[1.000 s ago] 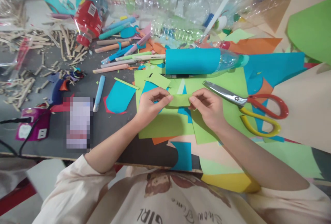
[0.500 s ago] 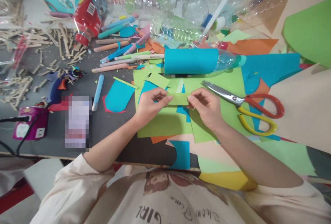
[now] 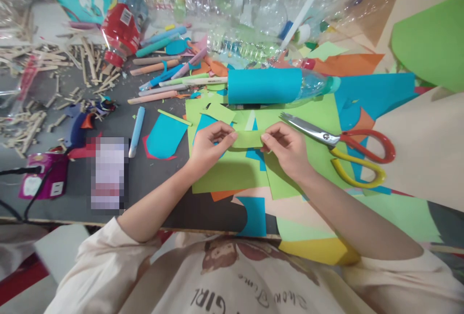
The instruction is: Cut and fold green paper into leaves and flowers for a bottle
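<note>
Between my two hands stretches a small green paper strip (image 3: 248, 139). My left hand (image 3: 212, 146) pinches its left end with thumb and fingers, and my right hand (image 3: 286, 149) pinches the right end. Beneath lie green paper sheets (image 3: 232, 176) with blue paper scraps on them. Just beyond my hands a plastic bottle wrapped in blue paper (image 3: 264, 86) rests on its side, its cap to the right. Scissors with a red and a yellow handle (image 3: 328, 138) lie by my right hand, blades pointing left.
Several markers (image 3: 159, 66) and wooden sticks (image 3: 87, 55) cover the back left. A blurred phone-like object (image 3: 108, 173), a purple box (image 3: 43, 176) with a black cord and a blue glue gun-like tool (image 3: 77, 128) lie left. Clear plastic bottles (image 3: 239, 43) crowd the back.
The green strip now bows slightly between my hands, which have barely shifted. The whole view has drifted a little to the left; the other things lie as before.
</note>
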Available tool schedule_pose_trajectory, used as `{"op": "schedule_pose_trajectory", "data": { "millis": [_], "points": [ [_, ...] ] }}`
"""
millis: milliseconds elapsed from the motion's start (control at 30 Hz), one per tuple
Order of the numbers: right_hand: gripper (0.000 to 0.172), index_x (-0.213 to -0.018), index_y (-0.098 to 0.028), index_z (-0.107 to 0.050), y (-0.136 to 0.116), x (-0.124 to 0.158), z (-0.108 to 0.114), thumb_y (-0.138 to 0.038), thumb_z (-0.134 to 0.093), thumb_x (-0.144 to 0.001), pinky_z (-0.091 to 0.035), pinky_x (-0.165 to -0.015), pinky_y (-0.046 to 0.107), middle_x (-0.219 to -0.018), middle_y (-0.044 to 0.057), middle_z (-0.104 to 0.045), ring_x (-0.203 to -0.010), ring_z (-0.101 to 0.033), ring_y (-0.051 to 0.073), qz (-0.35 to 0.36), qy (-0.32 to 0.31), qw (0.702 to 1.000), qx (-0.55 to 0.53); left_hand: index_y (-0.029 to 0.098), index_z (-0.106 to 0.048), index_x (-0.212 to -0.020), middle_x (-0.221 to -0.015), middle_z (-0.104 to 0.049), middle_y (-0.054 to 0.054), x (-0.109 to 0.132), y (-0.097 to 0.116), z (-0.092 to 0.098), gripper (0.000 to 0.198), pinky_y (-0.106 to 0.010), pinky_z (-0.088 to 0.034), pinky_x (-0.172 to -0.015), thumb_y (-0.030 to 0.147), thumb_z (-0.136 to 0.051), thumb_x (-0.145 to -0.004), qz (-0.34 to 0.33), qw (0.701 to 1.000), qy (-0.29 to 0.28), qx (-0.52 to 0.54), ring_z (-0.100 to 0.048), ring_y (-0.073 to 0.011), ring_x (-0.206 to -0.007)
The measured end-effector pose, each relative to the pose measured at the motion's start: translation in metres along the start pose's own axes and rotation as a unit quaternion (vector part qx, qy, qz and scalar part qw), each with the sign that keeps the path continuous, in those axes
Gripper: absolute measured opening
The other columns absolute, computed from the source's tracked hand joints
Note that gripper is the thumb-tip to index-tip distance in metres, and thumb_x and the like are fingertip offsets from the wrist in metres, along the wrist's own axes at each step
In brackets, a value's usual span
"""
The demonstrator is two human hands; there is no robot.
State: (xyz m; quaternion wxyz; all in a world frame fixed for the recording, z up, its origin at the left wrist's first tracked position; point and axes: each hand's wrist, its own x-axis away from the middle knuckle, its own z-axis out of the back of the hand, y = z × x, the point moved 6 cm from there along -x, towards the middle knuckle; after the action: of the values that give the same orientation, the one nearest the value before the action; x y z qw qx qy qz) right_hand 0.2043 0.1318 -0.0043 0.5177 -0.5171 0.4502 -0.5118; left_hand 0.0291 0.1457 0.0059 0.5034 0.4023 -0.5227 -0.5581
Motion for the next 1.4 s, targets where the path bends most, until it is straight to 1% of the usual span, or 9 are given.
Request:
{"op": "schedule_pose_trajectory", "data": {
  "millis": [300, 400, 467, 600, 667, 867, 1033, 1267, 1400],
  "points": [
    [0.036, -0.067, -0.021, -0.058, 0.0007, -0.0002, 0.0007, -0.052, -0.071, -0.079, -0.047, -0.052, 0.026, -0.056, -0.004, -0.056, -0.051, -0.056, 0.012, 0.001, 0.000, 1.000, -0.003, 0.020, -0.059, -0.067, -0.057, -0.054, 0.002, 0.0012, 0.0001, 0.0002, 0.024, -0.024, -0.040, -0.050, 0.039, -0.068, -0.078, 0.002, 1.000, -0.002, 0.009, -0.048, -0.0098, -0.052],
    [0.037, -0.066, -0.021, -0.058, 0.0001, -0.0004, 0.0010, -0.054, -0.072, -0.078, -0.047, -0.051, 0.026, -0.055, -0.004, -0.056, -0.050, -0.056, 0.011, 0.004, 0.002, 1.000, -0.008, 0.020, -0.060, -0.076, -0.056, -0.053, 0.003, 0.0012, -0.0023, -0.0004, 0.023, -0.023, -0.040, -0.050, 0.041, -0.071, -0.075, 0.026, 0.999, -0.007, 0.037, -0.049, -0.0101, -0.051],
    [0.038, -0.066, -0.022, -0.057, -0.0003, 0.0000, -0.0002, -0.055, -0.071, -0.078, -0.047, -0.051, 0.026, -0.056, -0.004, -0.056, -0.051, -0.056, 0.012, 0.000, -0.003, 1.000, -0.005, 0.020, -0.061, -0.083, -0.056, -0.053, 0.004, 0.0013, -0.0041, -0.0015, 0.030, -0.023, -0.039, -0.049, 0.044, -0.075, -0.071, 0.039, 0.998, -0.017, 0.039, -0.048, -0.0099, -0.051],
    [0.039, -0.068, -0.022, -0.058, -0.0016, 0.0014, -0.0058, -0.057, -0.071, -0.077, -0.046, -0.051, 0.026, -0.057, -0.003, -0.058, -0.052, -0.057, 0.012, -0.013, -0.033, 0.999, 0.009, 0.018, -0.063, -0.069, -0.053, -0.050, 0.004, 0.0023, -0.0044, -0.0037, 0.037, -0.023, -0.032, -0.045, 0.053, -0.077, -0.069, 0.023, 0.999, -0.026, -0.032, -0.039, -0.0079, -0.047],
    [0.039, -0.067, -0.022, -0.058, -0.0023, 0.0017, -0.0070, -0.057, -0.072, -0.076, -0.046, -0.051, 0.026, -0.056, -0.003, -0.057, -0.052, -0.057, 0.012, -0.014, -0.038, 0.999, 0.007, 0.018, -0.061, -0.062, -0.053, -0.053, 0.002, 0.0028, -0.0038, -0.0046, 0.042, -0.024, -0.032, -0.045, 0.057, -0.074, -0.071, 0.018, 0.999, -0.023, -0.038, -0.041, -0.0080, -0.046],
    [0.033, -0.066, -0.021, -0.058, -0.0020, 0.0004, -0.0057, -0.050, -0.073, -0.076, -0.046, -0.051, 0.025, -0.056, -0.004, -0.057, -0.051, -0.056, 0.012, -0.009, -0.033, 0.999, -0.008, 0.018, -0.064, -0.065, -0.057, -0.062, 0.000, 0.0039, -0.0053, -0.0090, 0.047, -0.023, -0.043, -0.046, 0.063, -0.076, -0.067, 0.067, 0.997, -0.038, 0.020, -0.056, -0.0118, -0.049],
    [0.034, -0.066, -0.022, -0.058, 0.0004, -0.0002, -0.0026, -0.051, -0.073, -0.076, -0.047, -0.052, 0.026, -0.055, -0.004, -0.057, -0.052, -0.057, 0.012, -0.013, -0.020, 1.000, -0.016, 0.017, -0.064, -0.064, -0.054, -0.061, -0.001, 0.0023, -0.0058, -0.0051, 0.045, -0.023, -0.042, -0.043, 0.059, -0.080, -0.064, 0.068, 0.997, -0.024, 0.006, -0.053, -0.0111, -0.047],
    [0.034, -0.067, -0.022, -0.059, 0.0024, -0.0007, 0.0002, -0.051, -0.072, -0.078, -0.047, -0.052, 0.026, -0.055, -0.004, -0.057, -0.051, -0.056, 0.011, -0.002, -0.011, 1.000, -0.018, 0.018, -0.063, -0.061, -0.053, -0.061, 0.001, -0.0009, -0.0074, -0.0006, 0.044, -0.023, -0.045, -0.046, 0.054, -0.087, -0.054, 0.096, 0.994, 0.006, 0.051, -0.053, -0.0101, -0.047],
    [0.033, -0.067, -0.022, -0.059, 0.0015, -0.0005, -0.0003, -0.050, -0.072, -0.079, -0.047, -0.052, 0.026, -0.055, -0.004, -0.058, -0.050, -0.056, 0.011, 0.003, -0.011, 1.000, -0.021, 0.017, -0.063, -0.060, -0.052, -0.059, 0.001, -0.0008, -0.0066, 0.0001, 0.044, -0.023, -0.044, -0.046, 0.054, -0.086, -0.057, 0.096, 0.994, 0.005, 0.045, -0.052, -0.0097, -0.046]
  ]
}}
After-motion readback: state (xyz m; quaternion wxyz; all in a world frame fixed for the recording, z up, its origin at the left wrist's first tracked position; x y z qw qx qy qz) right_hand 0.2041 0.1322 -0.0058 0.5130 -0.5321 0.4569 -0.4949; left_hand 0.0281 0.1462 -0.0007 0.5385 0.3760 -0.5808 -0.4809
